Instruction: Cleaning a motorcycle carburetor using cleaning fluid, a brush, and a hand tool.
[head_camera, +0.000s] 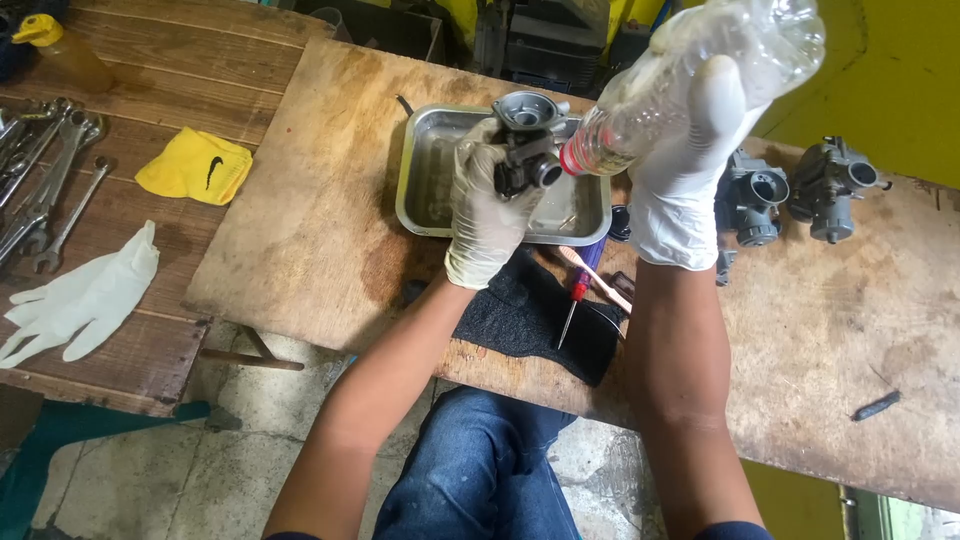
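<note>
My left hand, in a white glove, grips a grey metal carburettor over a steel tray. My right hand, also gloved, holds a clear plastic bottle tipped sideways. Its red-ringed mouth sits right at an opening of the carburettor. A black cloth lies on the wooden board below my hands, with a red-handled screwdriver and a pink toothbrush on it.
Two more carburettors stand at the right on the board. On the left bench lie wrenches, a yellow cloth, a loose white glove and a yellow-capped bottle. A small dark piece lies at lower right.
</note>
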